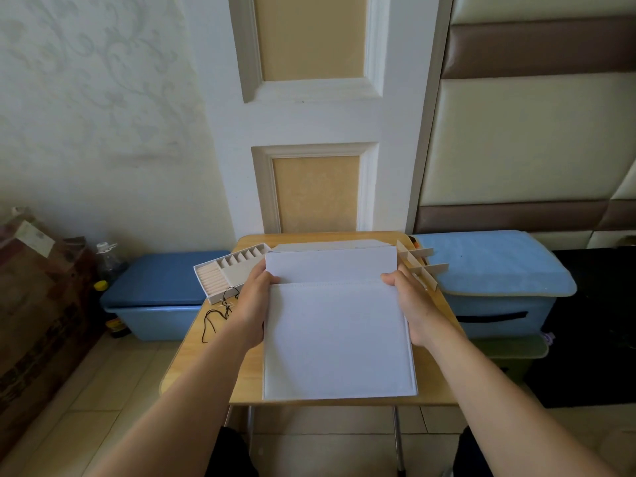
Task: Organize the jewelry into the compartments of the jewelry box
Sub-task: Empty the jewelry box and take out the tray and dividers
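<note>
Jewelry box (339, 339) clasped at its sides, left grip (253, 304), right grip (413, 304)

No text, number or brand can be read anywhere in the view. The brown carton (38, 290) at the left edge carries a pale sticker (34, 236) and darker printed patterns on its side, all too blurred to make out. The dark bottle with the yellow cap (115, 321), standing just beside the carton, bears a label with a yellowish patch, but its letters are too small to tell.
</note>
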Motion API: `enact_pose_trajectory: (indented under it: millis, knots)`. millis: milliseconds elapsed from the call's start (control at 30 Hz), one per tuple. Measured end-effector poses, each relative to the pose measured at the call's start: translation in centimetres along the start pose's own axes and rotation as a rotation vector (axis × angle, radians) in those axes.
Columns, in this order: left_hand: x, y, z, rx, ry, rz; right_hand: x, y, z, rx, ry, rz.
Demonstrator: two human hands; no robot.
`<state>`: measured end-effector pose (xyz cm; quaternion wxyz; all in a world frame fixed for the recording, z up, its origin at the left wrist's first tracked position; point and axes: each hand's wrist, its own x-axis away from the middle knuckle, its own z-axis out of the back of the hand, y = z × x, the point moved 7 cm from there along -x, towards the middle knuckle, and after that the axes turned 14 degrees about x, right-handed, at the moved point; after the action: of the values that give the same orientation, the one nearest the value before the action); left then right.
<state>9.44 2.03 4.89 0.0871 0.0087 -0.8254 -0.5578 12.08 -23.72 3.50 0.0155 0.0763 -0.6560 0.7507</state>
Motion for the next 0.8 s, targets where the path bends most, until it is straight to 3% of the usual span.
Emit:
enact_pose_trajectory:
  millis: [233, 433, 633, 800]
  knots:
    - [-0.5, -0.4, 0.7, 0.021, 0.01, 0.002, 0.1, -0.7, -0.4, 0.019, -0.009, 0.02]
    - [-1.5, 3.4, 0.0, 0.067, 0.061, 0.052, -0.2, -6.3, 0.4, -0.015, 0.029, 0.197]
    - [-2.3, 10.9, -3.2, -0.002, -0.231, -0.221, -1.0, -13.3, 2.5, -0.031, 0.127, 0.293]
    - [-2.4, 12.8, -3.7, -0.207, -0.245, -0.299, -2.5, -15.8, 4.5, 0.127, 0.23, 0.283]
